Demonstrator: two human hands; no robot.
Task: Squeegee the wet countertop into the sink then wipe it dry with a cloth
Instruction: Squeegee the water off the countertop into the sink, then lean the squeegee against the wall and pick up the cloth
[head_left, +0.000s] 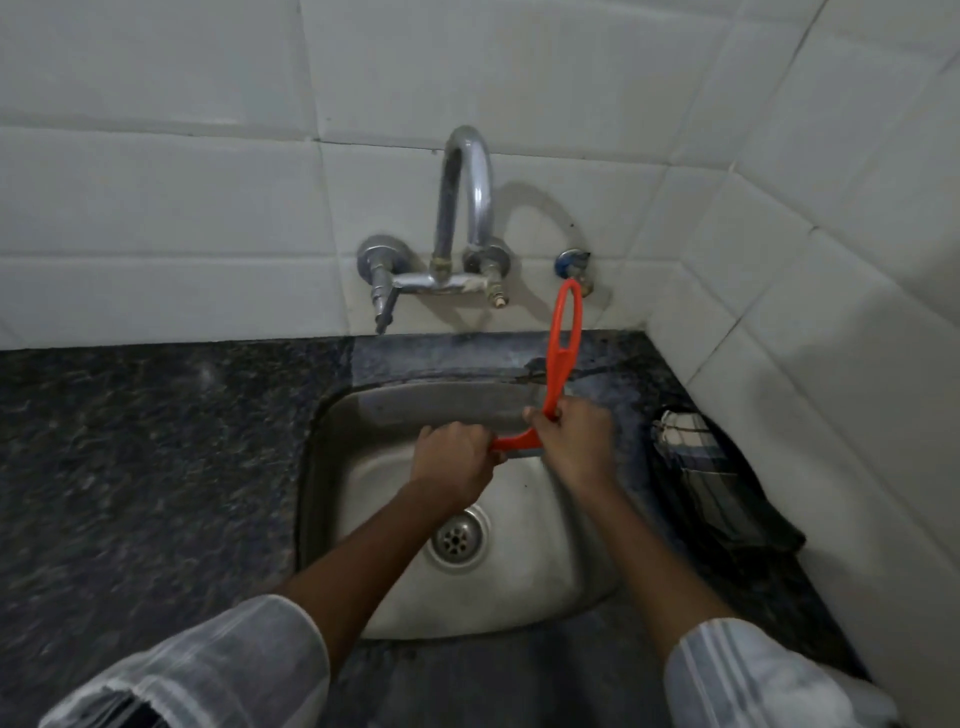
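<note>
An orange squeegee is held over the steel sink, its looped handle pointing up toward the wall. My right hand grips the lower part of the handle. My left hand grips the left end of the orange blade head. The dark speckled countertop surrounds the sink and shines wet behind it. A checked dark and white cloth lies on the counter to the right of the sink, by the side wall.
A chrome tap with a curved spout juts from the white tiled wall above the sink. A small blue valve sits on the wall to its right. The drain lies under my left forearm.
</note>
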